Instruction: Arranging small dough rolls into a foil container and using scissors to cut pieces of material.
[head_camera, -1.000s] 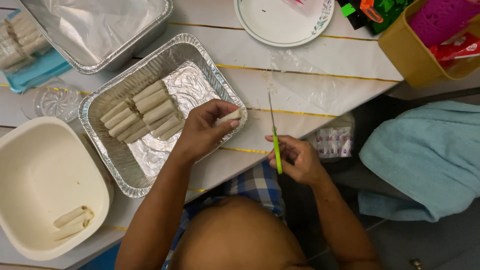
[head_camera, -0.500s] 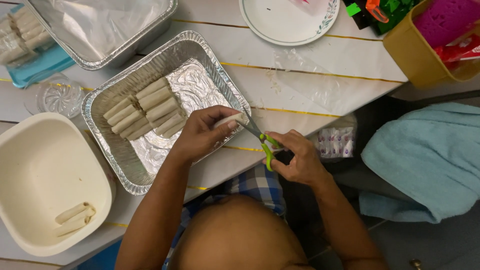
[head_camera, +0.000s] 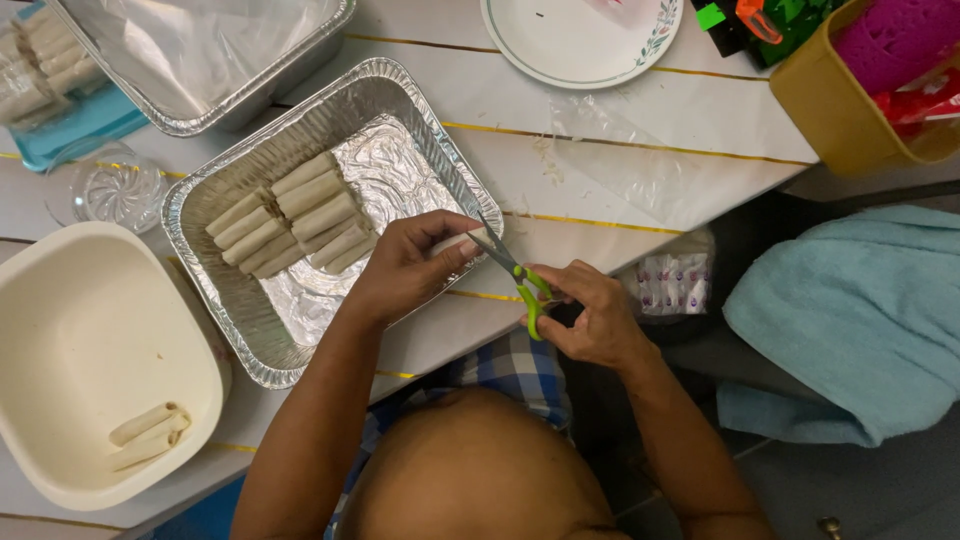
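Both hands (head_camera: 410, 265) (head_camera: 590, 315) clenched, close together

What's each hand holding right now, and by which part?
Right hand holds scissors by the green handle loops, blades toward the left hand. Left hand pinches a pale roll at its end, mostly hidden by fingers.
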